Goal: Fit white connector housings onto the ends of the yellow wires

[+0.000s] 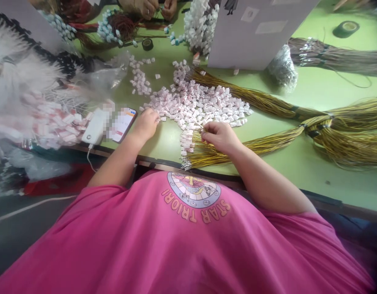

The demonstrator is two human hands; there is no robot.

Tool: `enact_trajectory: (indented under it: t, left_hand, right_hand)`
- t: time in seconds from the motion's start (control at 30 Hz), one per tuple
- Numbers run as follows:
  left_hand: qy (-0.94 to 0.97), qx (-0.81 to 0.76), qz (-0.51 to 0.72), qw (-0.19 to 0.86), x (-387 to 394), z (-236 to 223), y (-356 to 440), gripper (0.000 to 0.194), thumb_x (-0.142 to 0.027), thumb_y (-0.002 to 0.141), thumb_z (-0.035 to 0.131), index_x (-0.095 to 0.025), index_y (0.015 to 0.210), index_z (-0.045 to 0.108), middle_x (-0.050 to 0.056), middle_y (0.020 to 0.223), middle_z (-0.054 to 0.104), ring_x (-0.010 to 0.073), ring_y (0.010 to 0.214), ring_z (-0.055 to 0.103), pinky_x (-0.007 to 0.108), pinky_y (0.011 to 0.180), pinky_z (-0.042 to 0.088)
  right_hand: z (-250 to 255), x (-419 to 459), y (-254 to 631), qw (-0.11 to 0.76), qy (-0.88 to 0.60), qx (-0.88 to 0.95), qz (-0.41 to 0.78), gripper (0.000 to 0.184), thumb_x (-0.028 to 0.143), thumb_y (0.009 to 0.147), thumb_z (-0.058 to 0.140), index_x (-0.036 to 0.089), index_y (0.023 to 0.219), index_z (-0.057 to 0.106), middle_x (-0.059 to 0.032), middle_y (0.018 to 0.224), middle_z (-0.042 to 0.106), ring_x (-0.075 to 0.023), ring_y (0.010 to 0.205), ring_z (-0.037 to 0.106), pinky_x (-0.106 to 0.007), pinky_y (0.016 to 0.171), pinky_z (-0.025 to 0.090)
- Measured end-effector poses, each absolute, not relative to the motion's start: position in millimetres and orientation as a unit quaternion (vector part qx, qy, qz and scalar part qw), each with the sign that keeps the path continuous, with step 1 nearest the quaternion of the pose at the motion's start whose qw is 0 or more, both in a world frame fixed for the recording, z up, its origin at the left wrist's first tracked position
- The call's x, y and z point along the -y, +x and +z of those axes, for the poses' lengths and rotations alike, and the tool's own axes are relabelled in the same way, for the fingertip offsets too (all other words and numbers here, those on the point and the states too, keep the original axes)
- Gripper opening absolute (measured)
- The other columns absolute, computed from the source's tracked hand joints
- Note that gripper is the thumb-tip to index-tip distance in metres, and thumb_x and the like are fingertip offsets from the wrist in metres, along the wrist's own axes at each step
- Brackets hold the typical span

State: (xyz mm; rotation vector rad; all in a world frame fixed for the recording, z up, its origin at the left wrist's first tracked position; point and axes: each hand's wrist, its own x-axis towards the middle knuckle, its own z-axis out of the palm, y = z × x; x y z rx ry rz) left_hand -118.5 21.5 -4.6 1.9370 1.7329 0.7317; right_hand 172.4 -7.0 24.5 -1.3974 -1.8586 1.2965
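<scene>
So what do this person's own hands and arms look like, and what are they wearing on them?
The left hand and right hand are ungloved, and no ring, watch or bracelet can be made out on either. Both forearms are bare below the short sleeves of a bright pink top, which has a round, multicoloured print with "STAR TRIORI" lettering.

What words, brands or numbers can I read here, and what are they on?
"STAR TRIORI", upside down: pink shirt.
Phone: screen text too small and blurred.
White power bank: small mark, unreadable.
White board: pale patches, nothing legible.
I can make out no numbers.
</scene>
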Motion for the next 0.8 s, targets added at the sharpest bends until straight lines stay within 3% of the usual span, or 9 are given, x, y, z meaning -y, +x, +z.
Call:
enact_trajectory:
  t: [0.1, 0.23, 0.4, 0.5, 0.8]
  left_hand:
    - [0.688, -0.62, 0.27, 0.263, -11.6, 6.5, -98.7, 0.006, -0.014, 0.072, 0.064, -0.018, 0.076, 0.061, 0.004, 0.081, 0.057, 0.0168, 0.08, 0.05, 0.03, 0.079, 0.041]
    - [0.654, -0.548, 0.287, 0.436, 3.6, 15.1, -64.3, 0.022, -0.02, 0.075, 0.065, -0.017, 0.096, 0.065, 0.001, 0.077, 0.061, 0.0118, 0.07, 0.055, 0.028, 0.072, 0.045]
    - [0.511, -0.477, 0.313, 0.643, 10.6, 13.1, -26.6, 0.014, -0.017, 0.077, 0.065, -0.013, 0.09, 0.063, 0.002, 0.072, 0.064, 0.0094, 0.061, 0.06, 0.027, 0.065, 0.05]
    - [0.451, -0.47, 0.35, 0.673, 9.6, 11.0, -17.7, 0.01, -0.013, 0.078, 0.065, -0.012, 0.087, 0.06, 0.001, 0.07, 0.063, 0.0079, 0.06, 0.061, 0.023, 0.062, 0.051]
    - [0.429, -0.485, 0.344, 0.68, 10.5, 9.6, -17.4, 0.009, -0.015, 0.081, 0.064, -0.012, 0.09, 0.062, 0.0, 0.065, 0.064, 0.0064, 0.057, 0.061, 0.02, 0.059, 0.05]
  right_hand:
    - [22.9, 6.3, 172.0, 0.241, -0.525, 0.675, 0.459, 0.008, 0.023, 0.068, 0.055, 0.017, 0.065, 0.058, 0.0027, 0.056, 0.05, -0.009, 0.054, 0.042, -0.027, 0.054, 0.032]
    - [19.7, 4.9, 172.2, 0.246, -0.536, 0.675, 0.442, 0.01, 0.025, 0.068, 0.057, 0.016, 0.066, 0.059, 0.0031, 0.055, 0.046, -0.0097, 0.056, 0.04, -0.027, 0.054, 0.029]
    - [23.4, 6.6, 172.6, 0.251, -0.529, 0.64, 0.498, 0.016, 0.027, 0.07, 0.057, 0.017, 0.057, 0.054, 0.0045, 0.047, 0.04, -0.0077, 0.047, 0.034, -0.027, 0.049, 0.024]
    - [26.9, 8.2, 172.4, 0.246, -0.531, 0.625, 0.517, 0.023, 0.03, 0.071, 0.058, 0.018, 0.053, 0.05, 0.0049, 0.044, 0.039, -0.0068, 0.043, 0.031, -0.027, 0.047, 0.022]
    - [21.7, 8.2, 171.7, 0.278, -0.552, 0.663, 0.422, 0.026, 0.027, 0.068, 0.059, 0.019, 0.052, 0.041, 0.0054, 0.051, 0.032, -0.0078, 0.054, 0.031, -0.027, 0.053, 0.022]
